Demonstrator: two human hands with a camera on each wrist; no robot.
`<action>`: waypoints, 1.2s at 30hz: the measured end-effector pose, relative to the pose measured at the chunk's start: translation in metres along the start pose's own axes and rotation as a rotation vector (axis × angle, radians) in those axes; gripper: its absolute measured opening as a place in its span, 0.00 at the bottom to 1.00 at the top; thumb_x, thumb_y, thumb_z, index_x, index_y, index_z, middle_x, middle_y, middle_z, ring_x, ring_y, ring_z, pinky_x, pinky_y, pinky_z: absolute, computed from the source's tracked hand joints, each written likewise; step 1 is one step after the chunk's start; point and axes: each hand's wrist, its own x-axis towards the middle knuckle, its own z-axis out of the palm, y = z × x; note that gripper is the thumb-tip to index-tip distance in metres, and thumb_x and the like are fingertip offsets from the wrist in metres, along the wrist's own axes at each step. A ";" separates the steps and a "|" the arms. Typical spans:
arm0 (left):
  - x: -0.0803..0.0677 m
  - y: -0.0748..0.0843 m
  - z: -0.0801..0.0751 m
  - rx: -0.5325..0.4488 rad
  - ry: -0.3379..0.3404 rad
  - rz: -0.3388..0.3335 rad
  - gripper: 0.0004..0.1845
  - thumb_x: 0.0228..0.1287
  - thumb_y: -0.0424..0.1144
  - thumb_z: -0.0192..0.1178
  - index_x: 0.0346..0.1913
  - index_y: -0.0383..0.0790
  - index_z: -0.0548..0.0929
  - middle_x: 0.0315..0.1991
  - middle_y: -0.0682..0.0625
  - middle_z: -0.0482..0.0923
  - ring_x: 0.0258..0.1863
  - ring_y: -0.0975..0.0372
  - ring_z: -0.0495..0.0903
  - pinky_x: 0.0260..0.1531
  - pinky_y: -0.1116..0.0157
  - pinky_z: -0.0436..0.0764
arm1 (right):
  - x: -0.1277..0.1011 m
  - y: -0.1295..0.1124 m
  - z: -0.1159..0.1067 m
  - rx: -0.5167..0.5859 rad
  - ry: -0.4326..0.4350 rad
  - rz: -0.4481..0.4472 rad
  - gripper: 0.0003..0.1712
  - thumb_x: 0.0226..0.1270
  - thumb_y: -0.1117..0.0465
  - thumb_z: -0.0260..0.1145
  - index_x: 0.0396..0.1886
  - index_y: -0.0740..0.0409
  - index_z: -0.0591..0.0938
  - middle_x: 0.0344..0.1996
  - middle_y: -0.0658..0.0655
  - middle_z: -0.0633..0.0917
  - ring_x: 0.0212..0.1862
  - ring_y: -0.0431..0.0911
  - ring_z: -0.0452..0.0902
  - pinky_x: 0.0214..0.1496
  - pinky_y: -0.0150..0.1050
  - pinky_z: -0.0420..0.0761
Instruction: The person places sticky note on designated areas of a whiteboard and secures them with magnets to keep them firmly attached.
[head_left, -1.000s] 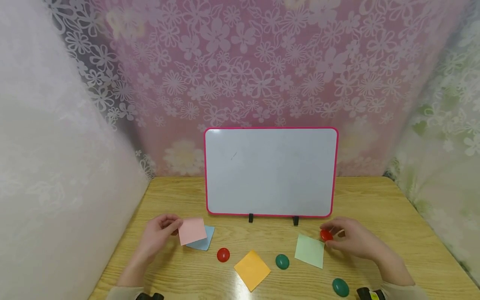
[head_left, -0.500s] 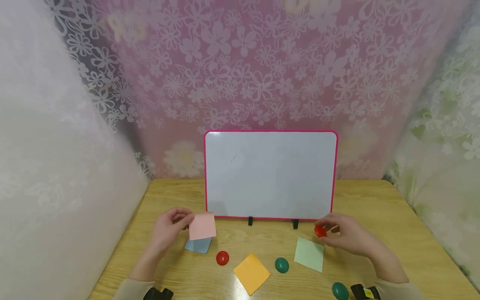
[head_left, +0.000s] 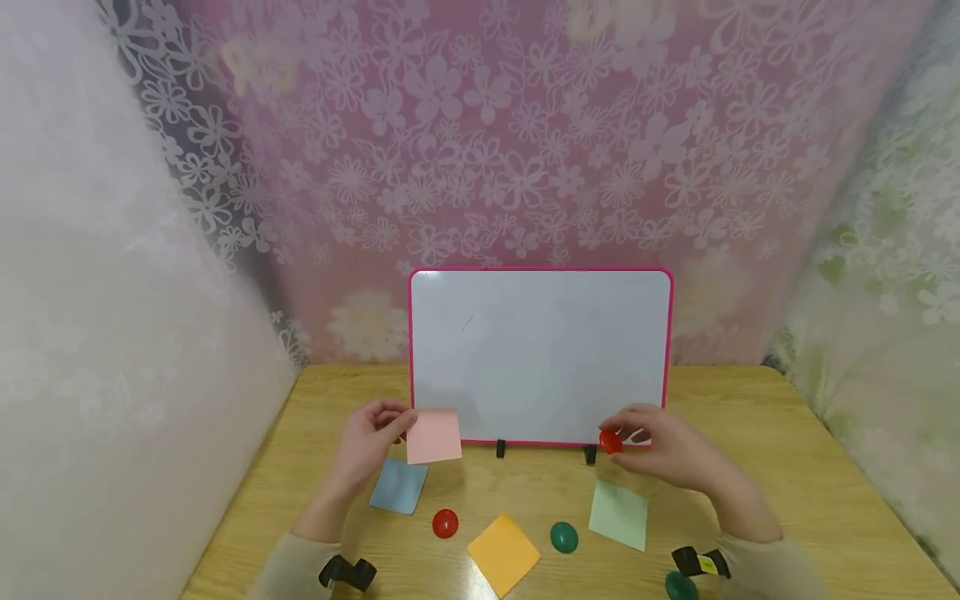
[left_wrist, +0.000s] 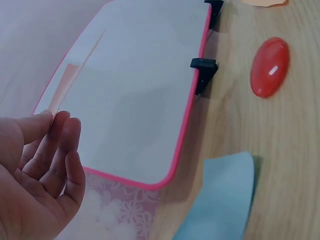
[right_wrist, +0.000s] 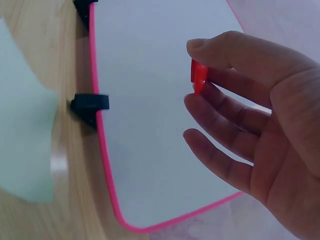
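Both hands have come up and in toward the whiteboard [head_left: 540, 354] since a second ago, and the blue note [head_left: 399, 487] the pink one was covering is now in plain sight. Whiteboard stands just past both sets of fingers on the table [head_left: 787, 467]. Left hand [head_left: 371, 442] pinches the pink note [head_left: 433, 436] by its edge, holding it up at the board's lower left corner. Right hand [head_left: 671, 454] pinches a red magnet [head_left: 611, 442] between thumb and fingers at the board's bottom right edge. Green note [head_left: 619, 515] lies just under the right hand. Orange note [head_left: 503, 552], another red magnet [head_left: 446, 523] and a green magnet [head_left: 564, 537] sit between the wrists.
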 end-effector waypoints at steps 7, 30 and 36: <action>0.011 0.007 0.012 0.018 0.011 0.027 0.11 0.75 0.41 0.70 0.51 0.37 0.87 0.41 0.45 0.88 0.39 0.57 0.83 0.41 0.62 0.85 | 0.019 -0.014 0.001 -0.055 0.059 -0.044 0.20 0.61 0.67 0.81 0.53 0.55 0.89 0.44 0.44 0.87 0.43 0.41 0.85 0.46 0.47 0.89; 0.045 0.022 0.042 -0.006 0.077 0.096 0.09 0.72 0.41 0.73 0.47 0.39 0.87 0.37 0.46 0.89 0.34 0.55 0.82 0.39 0.60 0.84 | 0.087 -0.045 0.041 -0.058 0.191 -0.052 0.22 0.58 0.65 0.84 0.53 0.59 0.89 0.46 0.52 0.87 0.44 0.53 0.87 0.45 0.49 0.89; 0.050 0.024 0.045 -0.026 0.090 0.129 0.08 0.73 0.40 0.72 0.45 0.38 0.88 0.36 0.44 0.88 0.35 0.54 0.82 0.37 0.63 0.83 | 0.096 -0.054 0.053 -0.047 0.200 -0.049 0.23 0.58 0.64 0.84 0.54 0.59 0.89 0.48 0.54 0.86 0.45 0.53 0.86 0.46 0.49 0.90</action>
